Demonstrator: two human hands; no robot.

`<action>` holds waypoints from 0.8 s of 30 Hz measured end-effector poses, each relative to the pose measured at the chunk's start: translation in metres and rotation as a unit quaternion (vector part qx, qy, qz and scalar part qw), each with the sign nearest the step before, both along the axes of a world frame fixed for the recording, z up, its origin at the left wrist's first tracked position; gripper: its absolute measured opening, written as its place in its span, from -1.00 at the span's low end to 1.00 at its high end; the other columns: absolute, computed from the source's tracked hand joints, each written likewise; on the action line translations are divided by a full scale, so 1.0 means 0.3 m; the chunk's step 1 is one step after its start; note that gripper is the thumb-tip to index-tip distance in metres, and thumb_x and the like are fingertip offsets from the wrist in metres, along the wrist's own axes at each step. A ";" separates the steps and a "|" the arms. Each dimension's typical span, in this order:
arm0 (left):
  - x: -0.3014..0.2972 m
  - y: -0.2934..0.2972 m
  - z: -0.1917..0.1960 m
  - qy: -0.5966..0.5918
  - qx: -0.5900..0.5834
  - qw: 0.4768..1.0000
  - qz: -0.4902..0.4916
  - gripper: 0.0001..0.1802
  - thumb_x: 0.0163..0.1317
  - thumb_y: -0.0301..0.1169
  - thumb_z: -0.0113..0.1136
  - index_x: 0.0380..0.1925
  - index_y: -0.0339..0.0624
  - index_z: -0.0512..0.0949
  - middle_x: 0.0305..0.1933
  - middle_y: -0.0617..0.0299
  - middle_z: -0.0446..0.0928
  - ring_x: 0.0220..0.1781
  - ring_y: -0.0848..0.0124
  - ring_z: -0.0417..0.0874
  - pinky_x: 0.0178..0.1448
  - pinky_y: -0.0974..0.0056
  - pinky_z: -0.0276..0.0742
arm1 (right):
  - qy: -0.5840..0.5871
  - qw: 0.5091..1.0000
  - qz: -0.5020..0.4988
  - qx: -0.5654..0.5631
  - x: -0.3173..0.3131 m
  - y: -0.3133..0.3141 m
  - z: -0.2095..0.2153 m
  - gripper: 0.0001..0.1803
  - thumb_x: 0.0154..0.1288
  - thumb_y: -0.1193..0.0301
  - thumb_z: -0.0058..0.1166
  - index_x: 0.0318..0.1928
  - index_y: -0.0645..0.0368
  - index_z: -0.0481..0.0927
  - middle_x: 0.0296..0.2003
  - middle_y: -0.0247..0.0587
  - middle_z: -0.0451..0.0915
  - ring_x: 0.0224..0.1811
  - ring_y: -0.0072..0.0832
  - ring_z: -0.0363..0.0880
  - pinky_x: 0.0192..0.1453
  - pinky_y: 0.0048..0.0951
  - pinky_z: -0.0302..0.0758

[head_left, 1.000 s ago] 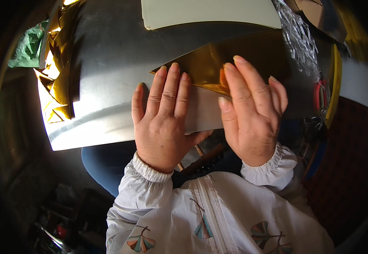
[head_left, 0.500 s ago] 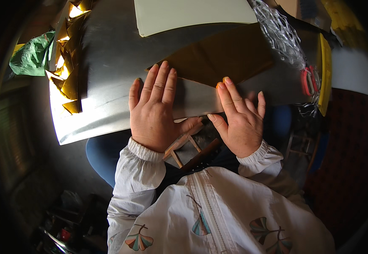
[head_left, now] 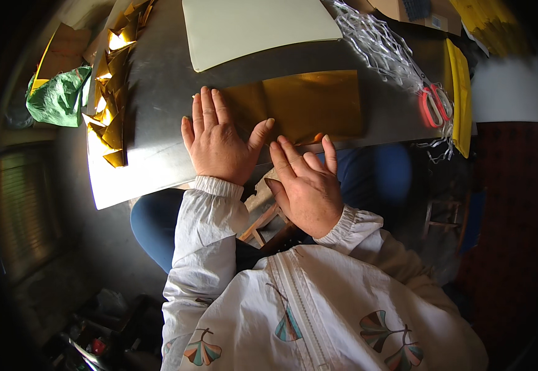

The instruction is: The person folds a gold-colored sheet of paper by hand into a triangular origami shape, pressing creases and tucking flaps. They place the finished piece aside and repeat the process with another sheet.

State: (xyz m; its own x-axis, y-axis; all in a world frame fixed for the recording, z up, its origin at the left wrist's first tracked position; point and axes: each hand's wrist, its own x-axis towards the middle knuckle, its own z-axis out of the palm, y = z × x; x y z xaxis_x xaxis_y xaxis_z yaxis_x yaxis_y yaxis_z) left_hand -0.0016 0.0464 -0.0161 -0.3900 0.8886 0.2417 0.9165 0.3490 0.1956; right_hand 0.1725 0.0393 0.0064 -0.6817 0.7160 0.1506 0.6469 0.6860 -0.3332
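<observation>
A shiny gold foil sheet (head_left: 309,102) lies flat on the grey metal tabletop (head_left: 157,93), its long side near the front edge. My left hand (head_left: 216,142) is spread flat over the sheet's left end, thumb stretched out to the right. My right hand (head_left: 309,185) is at the sheet's near edge with fingers apart; its fingertips reach the edge and its palm is off the table. Neither hand grips anything. Part of the sheet's left end is hidden under my left hand.
Folded gold foil pieces (head_left: 113,93) form a row at the left. A pale board (head_left: 256,31) lies at the back. To the right are silver foil strands (head_left: 377,46), red-handled scissors (head_left: 433,106) and a yellow strip (head_left: 459,99). A green bag (head_left: 60,96) is beyond the left edge.
The gold sheet has gone from a slanted, pointed shape to a rectangle lying along the table edge. My right hand has shifted left and nearer to me. My thumb on the left has lifted up.
</observation>
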 end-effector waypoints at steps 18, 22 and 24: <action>-0.171 -0.005 0.015 0.062 -0.051 0.981 -0.176 0.29 -0.02 0.62 -0.14 0.47 -0.19 0.12 0.55 0.04 0.13 0.61 0.18 0.02 0.60 -0.10 -0.14 | 0.017 0.998 0.003 0.067 0.388 0.254 0.000 0.06 -0.14 0.41 0.48 0.45 0.03 0.24 0.50 -0.22 0.11 0.11 -0.18 0.48 0.40 -0.03 0.29; -0.241 0.009 0.023 0.061 -0.058 0.964 -0.253 0.31 -0.09 0.63 -0.08 0.47 -0.14 0.13 0.55 0.08 0.12 0.60 0.18 0.05 0.61 -0.03 -0.13 | 0.077 0.990 0.101 0.063 0.301 0.293 -0.031 -0.08 -0.09 0.50 0.40 0.39 0.03 0.36 0.43 -0.28 0.26 0.05 -0.17 0.51 0.37 -0.14 0.34; -0.274 0.027 0.033 0.082 -0.058 0.948 -0.301 0.29 -0.12 0.61 -0.03 0.48 -0.06 0.14 0.56 0.14 0.12 0.60 0.20 0.06 0.61 0.00 -0.09 | 0.101 0.984 0.119 0.086 0.276 0.304 -0.039 -0.38 0.00 0.57 0.27 0.18 0.09 0.58 0.30 -0.33 0.46 -0.02 -0.24 0.53 0.30 -0.24 0.40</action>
State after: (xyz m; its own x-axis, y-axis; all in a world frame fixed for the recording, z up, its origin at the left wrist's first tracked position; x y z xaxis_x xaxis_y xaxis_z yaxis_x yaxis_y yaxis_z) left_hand -0.0838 0.0545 -0.0062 0.2314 0.9625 0.1417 0.9711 -0.2373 0.0263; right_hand 0.2552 0.1306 -0.0052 -0.7707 0.4922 0.4048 0.3941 0.8673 -0.3042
